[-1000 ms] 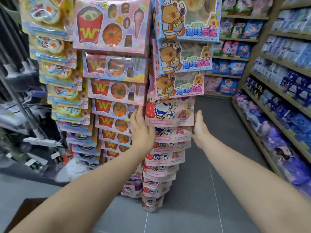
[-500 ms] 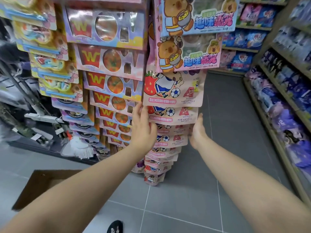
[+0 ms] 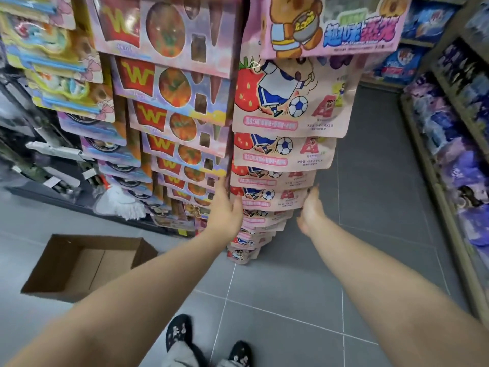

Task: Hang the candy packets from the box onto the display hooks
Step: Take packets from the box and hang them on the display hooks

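Note:
A column of pink candy packets [image 3: 288, 112] printed with a strawberry and a football hangs down the middle of the display rack. My left hand [image 3: 225, 210] rests against the left edge of a lower packet [image 3: 267, 198] in that column, fingers apart. My right hand [image 3: 311, 210] touches the same packet's right lower corner. Whether either hand pinches the packet I cannot tell. An open brown cardboard box [image 3: 87, 266] sits on the floor at lower left; its visible inside shows no packets.
Pink boxed sweets with a red "W" pouch [image 3: 169, 83] hang in the column to the left. Capybara packets [image 3: 330, 25] hang above. A shelf of purple and blue bags [image 3: 455, 154] lines the right. A white mop head [image 3: 119, 205] lies by the rack. My feet [image 3: 209, 343] stand on grey tiles.
Both hands have slid down the pink column from a higher packet to a lower one. The view has tilted downward, bringing the box and my feet into sight.

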